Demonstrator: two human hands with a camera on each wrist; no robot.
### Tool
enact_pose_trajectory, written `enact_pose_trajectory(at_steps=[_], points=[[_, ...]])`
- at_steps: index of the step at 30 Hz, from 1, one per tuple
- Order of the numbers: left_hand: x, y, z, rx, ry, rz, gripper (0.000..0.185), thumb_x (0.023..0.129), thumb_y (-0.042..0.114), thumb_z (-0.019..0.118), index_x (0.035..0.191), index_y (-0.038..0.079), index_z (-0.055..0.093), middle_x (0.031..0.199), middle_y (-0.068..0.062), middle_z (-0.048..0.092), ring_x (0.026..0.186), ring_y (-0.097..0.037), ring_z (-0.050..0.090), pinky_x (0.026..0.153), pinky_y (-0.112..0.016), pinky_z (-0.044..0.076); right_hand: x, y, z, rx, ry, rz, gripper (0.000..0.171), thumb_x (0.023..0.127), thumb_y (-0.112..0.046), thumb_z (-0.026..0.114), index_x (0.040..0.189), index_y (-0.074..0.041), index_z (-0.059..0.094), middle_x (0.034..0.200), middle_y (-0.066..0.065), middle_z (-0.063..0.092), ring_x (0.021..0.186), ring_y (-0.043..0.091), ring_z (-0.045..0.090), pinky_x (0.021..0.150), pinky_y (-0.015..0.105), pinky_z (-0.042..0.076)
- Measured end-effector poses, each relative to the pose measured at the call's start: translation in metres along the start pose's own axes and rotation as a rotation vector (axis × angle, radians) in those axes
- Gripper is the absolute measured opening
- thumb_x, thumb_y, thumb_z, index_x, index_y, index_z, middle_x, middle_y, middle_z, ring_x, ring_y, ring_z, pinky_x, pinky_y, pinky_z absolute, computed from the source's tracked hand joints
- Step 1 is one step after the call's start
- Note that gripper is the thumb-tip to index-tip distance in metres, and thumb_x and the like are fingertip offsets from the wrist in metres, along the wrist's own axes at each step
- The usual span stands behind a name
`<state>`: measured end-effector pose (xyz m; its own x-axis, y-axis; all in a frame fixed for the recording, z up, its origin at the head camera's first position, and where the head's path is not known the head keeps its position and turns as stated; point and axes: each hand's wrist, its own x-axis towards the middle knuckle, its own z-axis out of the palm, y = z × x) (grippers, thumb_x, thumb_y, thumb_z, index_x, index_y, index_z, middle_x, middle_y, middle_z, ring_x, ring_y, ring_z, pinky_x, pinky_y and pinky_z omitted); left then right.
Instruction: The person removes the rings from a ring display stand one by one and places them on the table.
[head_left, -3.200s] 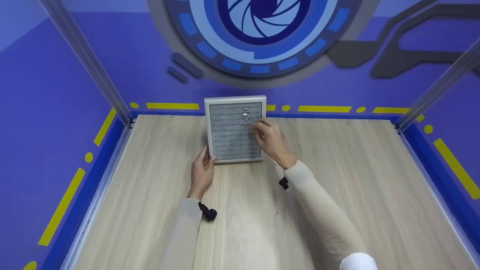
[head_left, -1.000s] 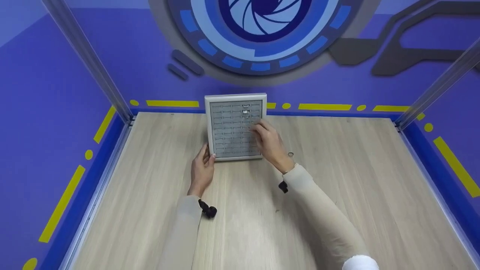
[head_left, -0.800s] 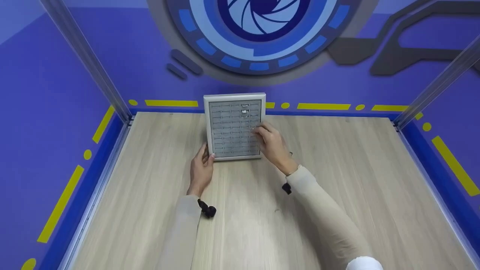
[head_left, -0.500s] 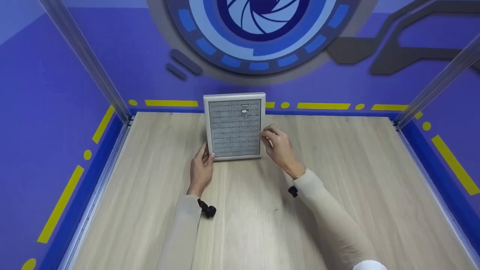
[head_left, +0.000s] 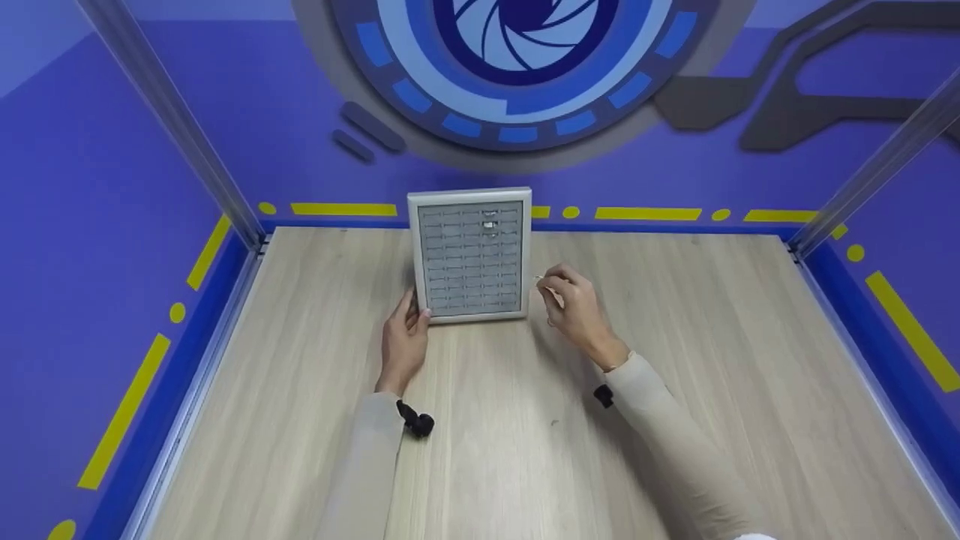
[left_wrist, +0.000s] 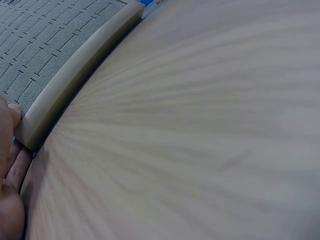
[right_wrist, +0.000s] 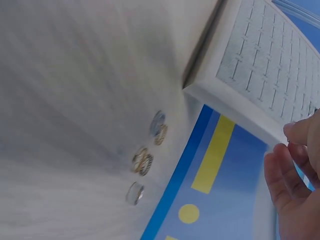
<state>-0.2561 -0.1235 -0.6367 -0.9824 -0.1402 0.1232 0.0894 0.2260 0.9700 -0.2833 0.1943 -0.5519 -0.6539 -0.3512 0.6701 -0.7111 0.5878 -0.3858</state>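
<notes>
Left hand [head_left: 405,345]: clamped on lower left corner of ring display [head_left: 469,197];
Right hand [head_left: 576,304]: pinching small bright piece [head_left: 538,277]; just drawn off, right of ring display;
Slots [head_left: 472,266]: now unobscured; apparently unfilled by this retreat

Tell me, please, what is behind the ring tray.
Beyond the ring tray, the blue wall shows above and beside it; the left hand has fingers tucked behind the tray's lower left corner. The rest is covered, so anything else there cannot be seen.
</notes>
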Motion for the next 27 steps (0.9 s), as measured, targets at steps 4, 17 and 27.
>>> enact_pose_trajectory(at_steps=[4, 17, 27], points=[[0.0, 0.001, 0.0, -0.001, 0.0, -0.004, 0.063, 0.11, 0.011, 0.06, 0.166, 0.004, 0.034, 0.164, -0.017, 0.048, 0.146, -0.031, 0.054, 0.122, -0.036, 0.049, -0.007, 0.004, -0.006, -0.028, -0.021, 0.039, 0.009, 0.094, 0.01, 0.073, 0.095, 0.002, 0.077, 0.101, 0.013, 0.07, 0.089, 0.027, 0.072, 0.075, 0.036, 0.067], [0.0, 0.003, -0.001, 0.005, 0.003, -0.019, 0.063, 0.11, 0.011, 0.06, 0.167, 0.006, 0.035, 0.162, -0.017, 0.051, 0.145, -0.032, 0.056, 0.122, -0.037, 0.05, -0.026, 0.016, -0.021, -0.057, -0.044, 0.156, 0.012, 0.092, 0.011, 0.074, 0.097, 0.001, 0.078, 0.104, 0.013, 0.072, 0.094, 0.029, 0.074, 0.081, 0.034, 0.069], [-0.001, 0.002, 0.001, -0.01, -0.001, -0.009, 0.064, 0.109, 0.01, 0.06, 0.167, 0.006, 0.034, 0.164, -0.017, 0.048, 0.145, -0.033, 0.056, 0.122, -0.037, 0.05, -0.04, 0.028, -0.032, -0.078, -0.051, 0.163, 0.011, 0.09, 0.011, 0.074, 0.094, 0.003, 0.078, 0.101, 0.013, 0.071, 0.087, 0.027, 0.074, 0.072, 0.037, 0.068]])
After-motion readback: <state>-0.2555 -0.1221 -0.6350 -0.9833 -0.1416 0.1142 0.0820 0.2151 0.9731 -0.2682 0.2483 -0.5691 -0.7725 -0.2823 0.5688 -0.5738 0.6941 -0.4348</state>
